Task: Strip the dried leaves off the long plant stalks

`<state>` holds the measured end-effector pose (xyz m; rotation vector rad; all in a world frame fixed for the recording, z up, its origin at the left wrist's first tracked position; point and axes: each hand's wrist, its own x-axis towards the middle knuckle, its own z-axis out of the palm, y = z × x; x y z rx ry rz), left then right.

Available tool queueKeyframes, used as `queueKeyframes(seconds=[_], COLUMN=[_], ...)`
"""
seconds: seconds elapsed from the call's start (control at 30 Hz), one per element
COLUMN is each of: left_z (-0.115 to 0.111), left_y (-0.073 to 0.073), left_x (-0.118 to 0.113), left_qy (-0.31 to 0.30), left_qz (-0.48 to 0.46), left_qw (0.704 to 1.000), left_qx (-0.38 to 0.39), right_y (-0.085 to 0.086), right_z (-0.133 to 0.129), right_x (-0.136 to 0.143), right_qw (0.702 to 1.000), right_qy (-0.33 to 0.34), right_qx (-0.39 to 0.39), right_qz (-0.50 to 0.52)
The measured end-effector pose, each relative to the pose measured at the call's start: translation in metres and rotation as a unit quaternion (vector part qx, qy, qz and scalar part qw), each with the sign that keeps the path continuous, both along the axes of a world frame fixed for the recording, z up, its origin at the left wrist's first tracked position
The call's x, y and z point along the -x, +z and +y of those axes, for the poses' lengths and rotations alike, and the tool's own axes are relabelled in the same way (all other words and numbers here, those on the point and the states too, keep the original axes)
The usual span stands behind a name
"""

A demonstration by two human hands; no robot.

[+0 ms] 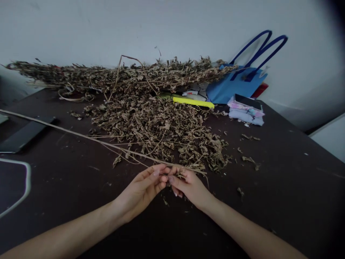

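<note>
Head view. Left hand (138, 192), bare, enters from the lower left; right hand (194, 189), bare, from the lower right. Fingertips meet just below the frame's centre. Right hand: thumb pressed toward curled fingers, a small crumpled brown dried-leaf scrap (181, 174) caught among them. Left hand: thumb and fingers drawn narrow, tips against or just beside the right hand's; cannot tell whether anything is pinched there.

A long, thin, pale tan plant stem (81, 135) runs from the left edge, slanting down to just right of centre, its end passing over or just behind the right fingers; which, cannot tell. Finer stalks lie near it.

Beyond the hands, mid-frame: a broad loose pile of curled grey-brown dried leaves (153, 122) on a dark brown smooth tabletop (283, 162). Behind it, across the upper middle, a long bundle of dried leafy stems (161, 77), beside a pale plain wall (161, 28). A bright yellow elongated object (192, 101) lies between pile and bundle.

Upper right: blue bag with dark blue loop handles (229, 88). Right of centre, a dark-screened phone (247, 101) rests on a soft pastel pink-and-white packet (245, 115). Stray leaf bits nearby. At left, a flat dark rectangular slab (25, 136); below it, a dark panel with a pale rounded edge (12, 187), cut off by the frame.
</note>
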<state>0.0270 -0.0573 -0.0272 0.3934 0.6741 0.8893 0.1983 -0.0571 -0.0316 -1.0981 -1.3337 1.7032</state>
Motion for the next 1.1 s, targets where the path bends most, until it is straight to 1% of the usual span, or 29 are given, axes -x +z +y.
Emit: queueKeyframes(seconds=[0.07, 0.13, 0.33, 0.43, 0.53, 0.57, 0.63, 0.73, 0.83, 0.9, 0.93, 1.03, 1.1], left_z=[-0.001, -0.002, -0.004, -0.006, -0.004, -0.002, 0.001, 0.006, 0.008, 0.008, 0.008, 0.008, 0.008], left_y=[-0.002, -0.003, -0.001, 0.002, 0.004, 0.005, 0.006, 0.006, 0.006, 0.007, 0.007, 0.008, 0.008], left_x=[0.000, 0.000, -0.003, -0.003, 0.000, 0.002, 0.004, 0.005, 0.005, 0.005, 0.005, 0.005, 0.005], left_qy=[0.006, 0.005, -0.035, -0.044, -0.046, -0.042, -0.025, 0.000, 0.005, 0.008, 0.009, 0.007, 0.005], left_qz=[-0.015, -0.025, -0.011, -0.006, 0.004, 0.009, 0.020, 0.026, 0.024, 0.025, 0.026, 0.028, 0.027], left_qw=[1.000, 0.999, 0.999, 0.999, 0.999, 0.999, 0.999, 1.000, 1.000, 1.000, 1.000, 0.999, 0.999], left_qx=[0.020, 0.019, -0.031, -0.029, -0.012, -0.007, -0.004, -0.002, -0.001, -0.002, -0.004, -0.014, -0.023], right_y=[0.001, 0.002, -0.001, -0.001, 0.003, 0.005, 0.011, 0.018, 0.020, 0.019, 0.018, 0.014, 0.011], right_z=[-0.001, -0.002, -0.004, -0.005, -0.004, -0.004, -0.004, -0.002, 0.001, 0.003, 0.004, 0.008, 0.011], right_x=[0.001, 0.001, -0.001, -0.002, -0.003, -0.004, -0.006, -0.010, -0.015, -0.017, -0.018, -0.019, -0.018], right_qw=[1.000, 1.000, 0.996, 0.994, 0.990, 0.989, 0.985, 0.965, 0.946, 0.951, 0.959, 0.990, 0.998], right_qy=[-0.001, 0.007, 0.078, 0.091, 0.114, 0.120, 0.111, 0.061, 0.018, -0.006, -0.015, -0.034, -0.059], right_qx=[0.015, 0.017, -0.047, -0.066, -0.075, -0.083, -0.121, -0.194, -0.233, -0.217, -0.192, -0.060, 0.027], right_qz=[0.012, 0.020, 0.007, 0.014, 0.023, 0.011, -0.049, -0.167, -0.227, -0.219, -0.206, -0.122, -0.027])
